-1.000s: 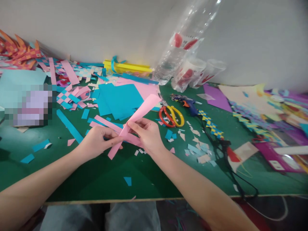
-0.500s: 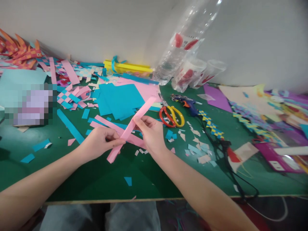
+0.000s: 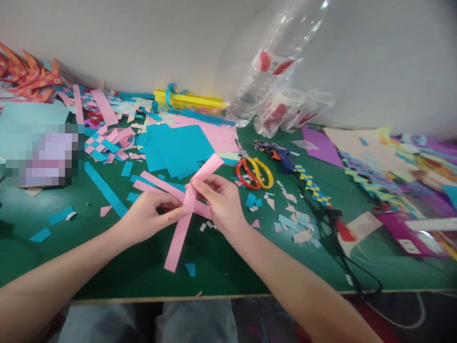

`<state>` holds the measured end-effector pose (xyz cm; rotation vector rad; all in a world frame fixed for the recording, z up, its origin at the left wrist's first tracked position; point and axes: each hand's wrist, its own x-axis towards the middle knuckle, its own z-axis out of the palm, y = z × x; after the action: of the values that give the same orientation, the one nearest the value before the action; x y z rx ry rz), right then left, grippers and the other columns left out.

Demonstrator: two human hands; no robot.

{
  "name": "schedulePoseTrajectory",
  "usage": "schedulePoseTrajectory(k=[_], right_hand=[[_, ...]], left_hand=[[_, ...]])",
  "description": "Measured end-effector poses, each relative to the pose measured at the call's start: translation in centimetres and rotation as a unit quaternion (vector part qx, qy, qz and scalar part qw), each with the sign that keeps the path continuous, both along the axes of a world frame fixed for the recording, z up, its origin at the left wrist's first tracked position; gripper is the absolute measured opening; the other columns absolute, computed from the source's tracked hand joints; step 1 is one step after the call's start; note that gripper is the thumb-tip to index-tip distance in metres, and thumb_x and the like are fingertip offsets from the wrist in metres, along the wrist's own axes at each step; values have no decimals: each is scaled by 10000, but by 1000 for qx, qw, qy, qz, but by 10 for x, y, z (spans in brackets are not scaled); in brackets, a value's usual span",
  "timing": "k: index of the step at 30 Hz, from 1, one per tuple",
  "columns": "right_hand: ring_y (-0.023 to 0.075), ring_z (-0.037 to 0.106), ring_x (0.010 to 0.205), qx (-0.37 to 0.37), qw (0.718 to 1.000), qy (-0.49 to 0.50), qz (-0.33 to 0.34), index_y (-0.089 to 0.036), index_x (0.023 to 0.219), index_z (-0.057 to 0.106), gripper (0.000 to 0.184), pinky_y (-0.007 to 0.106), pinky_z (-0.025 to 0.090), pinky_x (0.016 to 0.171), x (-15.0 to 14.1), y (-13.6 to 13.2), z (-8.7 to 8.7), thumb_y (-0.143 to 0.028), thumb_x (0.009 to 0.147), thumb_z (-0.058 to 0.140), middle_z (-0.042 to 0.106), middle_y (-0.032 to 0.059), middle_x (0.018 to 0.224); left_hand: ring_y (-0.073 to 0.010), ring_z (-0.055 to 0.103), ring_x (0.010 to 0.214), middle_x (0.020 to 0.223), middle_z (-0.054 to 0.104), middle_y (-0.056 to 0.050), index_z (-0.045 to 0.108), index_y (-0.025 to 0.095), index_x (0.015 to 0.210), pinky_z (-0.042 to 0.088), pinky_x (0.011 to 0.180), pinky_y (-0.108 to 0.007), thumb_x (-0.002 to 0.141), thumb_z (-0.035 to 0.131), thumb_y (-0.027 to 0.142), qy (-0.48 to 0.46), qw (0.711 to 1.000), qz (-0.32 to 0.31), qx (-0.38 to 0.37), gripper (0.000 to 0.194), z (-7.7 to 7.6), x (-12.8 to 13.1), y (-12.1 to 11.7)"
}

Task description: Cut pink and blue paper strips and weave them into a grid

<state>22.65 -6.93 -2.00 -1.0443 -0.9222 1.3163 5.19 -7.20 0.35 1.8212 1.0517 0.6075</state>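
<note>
A pink paper strip (image 3: 177, 243) runs slantwise between my hands, above the green tabletop. My left hand (image 3: 152, 214) pinches it near the middle between thumb and fingers. Higher up, the thumb of my right hand (image 3: 221, 195) presses the same strip against the fingers, and its upper end sticks out beyond them. Other pink strips (image 3: 157, 181) lie behind it, partly covered by my hands. Blue paper sheets (image 3: 185, 147) rest just past my fingertips. Scissors with red and yellow handles (image 3: 262, 174) lie right of my right hand.
A glue gun (image 3: 283, 157) trails a black cable (image 3: 314, 205) toward the table's front edge. At the back stand a clear plastic bottle (image 3: 250, 90) and plastic cups (image 3: 282, 107). Paper scraps (image 3: 303, 224) and woven paper pieces (image 3: 102, 145) are strewn about. A purple case (image 3: 407, 233) sits at right.
The pink strip has shifted down toward me through my fingers; its lower end reaches further down and its upper end is lower. My right hand has moved slightly left.
</note>
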Motion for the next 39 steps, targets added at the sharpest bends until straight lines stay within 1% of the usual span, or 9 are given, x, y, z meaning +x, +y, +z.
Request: schedulePoseTrajectory(k=[5,8,13,17,22,26,29,33,39], right_hand=[[194,732,748,-38,997,24,60,-237,793,719,207,393,609,773,-3,-5,1,-386,675,801,761,11,765],[196,730,772,-29,999,27,36,-233,820,729,219,387,603,787,-1,-1,-1,-385,679,800,765,20,774],[179,713,748,-14,1000,14,-1,-231,754,737,176,362,599,757,3,4,0,-387,689,788,762,26,776],[173,713,718,-8,1000,6,-2,-237,739,732,161,339,593,704,3,5,-2,-370,679,798,751,13,741],[154,689,612,-24,998,-18,51,-214,695,712,228,313,584,616,3,2,0,-384,613,840,730,2,672],[141,676,590,5,989,-91,114,-190,686,696,240,278,559,572,2,-3,3,-377,622,832,711,-3,640],[124,663,598,39,975,-153,156,-189,672,677,175,256,538,578,1,-7,3,-309,657,803,708,-8,650],[113,641,595,73,957,-229,160,-188,719,688,97,239,506,560,1,-8,-2,-268,718,743,707,-8,675],[167,727,708,25,958,-181,220,-184,795,736,165,289,576,678,4,-6,-3,-344,757,734,767,37,780]], left_hand=[[-168,638,623,714,726,-33,738,178,793,469,533,-234,849,602,468,3,999,27,-20,325,-3,0,1],[-181,667,644,725,743,-36,747,184,804,489,542,-241,855,605,463,11,999,14,-39,318,-6,-1,2],[-156,660,627,743,749,-38,742,180,749,457,526,-220,873,596,442,17,998,-12,-56,325,-9,-2,3],[-141,632,580,675,722,-33,715,162,700,439,505,-214,856,615,435,24,999,-15,-36,330,-7,-1,2],[-152,672,651,781,744,-41,723,164,852,527,600,-236,885,567,427,-27,998,45,-17,308,0,-2,1],[-165,686,691,858,744,-45,714,165,950,561,653,-265,799,698,417,-101,992,77,-19,294,-4,-4,6],[-183,699,755,845,751,-41,729,175,886,571,719,-284,762,743,380,-126,989,79,-28,241,-8,-4,9],[-172,696,708,754,744,-18,743,195,735,568,684,-266,738,765,348,-131,984,111,-39,155,-10,-4,10],[-175,701,686,738,748,-14,757,208,727,581,672,-274,712,791,335,-170,971,158,-63,132,-12,-8,11]])
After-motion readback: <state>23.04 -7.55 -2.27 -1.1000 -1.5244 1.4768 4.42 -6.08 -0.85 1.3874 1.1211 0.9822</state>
